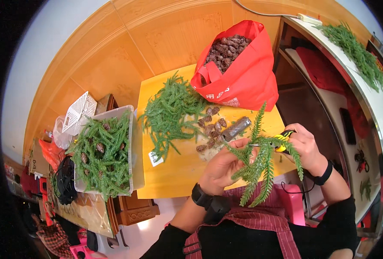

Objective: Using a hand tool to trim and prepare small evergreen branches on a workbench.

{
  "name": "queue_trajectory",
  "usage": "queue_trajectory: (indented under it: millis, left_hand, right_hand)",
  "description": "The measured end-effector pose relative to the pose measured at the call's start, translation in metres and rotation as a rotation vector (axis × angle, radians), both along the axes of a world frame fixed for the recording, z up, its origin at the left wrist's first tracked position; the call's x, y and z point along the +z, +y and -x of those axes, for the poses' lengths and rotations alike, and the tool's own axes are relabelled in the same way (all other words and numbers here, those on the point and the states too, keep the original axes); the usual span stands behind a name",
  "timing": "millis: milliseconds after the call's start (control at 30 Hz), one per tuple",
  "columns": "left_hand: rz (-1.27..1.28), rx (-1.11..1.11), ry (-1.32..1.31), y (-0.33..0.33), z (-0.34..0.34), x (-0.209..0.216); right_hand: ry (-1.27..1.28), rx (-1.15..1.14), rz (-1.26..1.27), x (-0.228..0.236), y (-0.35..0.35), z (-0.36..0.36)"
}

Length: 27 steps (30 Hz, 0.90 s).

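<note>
A yellow table (174, 183) is topped at one o'clock from its centre by a red bag (252, 88) of cones (226, 51); at nine, a plastic tub (136, 166) is filled with greenery (109, 149). At ten, a green pile (172, 112) is spread. At four, a green sprig (265, 160) is pinched by the left hand (222, 167); a yellow-and-black tool (281, 143) is gripped in the right hand's (305, 146) curled fingers.

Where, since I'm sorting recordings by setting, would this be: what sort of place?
Likely an indoor craft workspace, perhaps in a home or shop: a red tote bag of pine cones, a heap of conifer sprigs on a yellow table, and a yellow-handled tool in the right hand.
</note>
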<state>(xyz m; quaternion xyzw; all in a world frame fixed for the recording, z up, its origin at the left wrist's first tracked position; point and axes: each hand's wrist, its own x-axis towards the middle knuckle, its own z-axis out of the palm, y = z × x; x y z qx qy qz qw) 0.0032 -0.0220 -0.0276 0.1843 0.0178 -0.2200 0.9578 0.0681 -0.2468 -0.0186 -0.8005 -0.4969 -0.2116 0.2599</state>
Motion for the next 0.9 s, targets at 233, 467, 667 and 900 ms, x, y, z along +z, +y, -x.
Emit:
queue_trajectory:
  millis: [233, 467, 667, 900]
  left_hand:
    - [-0.249, 0.056, -0.108, 0.007, -0.008, -0.012]
    - [-0.31, 0.104, -0.012, 0.005, -0.003, 0.002]
    - [-0.31, 0.031, 0.061, 0.011, -0.002, 0.01]
    - [-0.25, 0.04, -0.031, 0.008, -0.002, 0.003]
  right_hand:
    - [0.077, -0.014, -0.01, -0.006, 0.005, 0.002]
    - [0.107, -0.047, 0.0, -0.009, 0.006, 0.0]
    - [0.155, -0.011, 0.013, -0.008, 0.006, -0.001]
    - [0.191, 0.002, 0.028, -0.009, 0.006, 0.0]
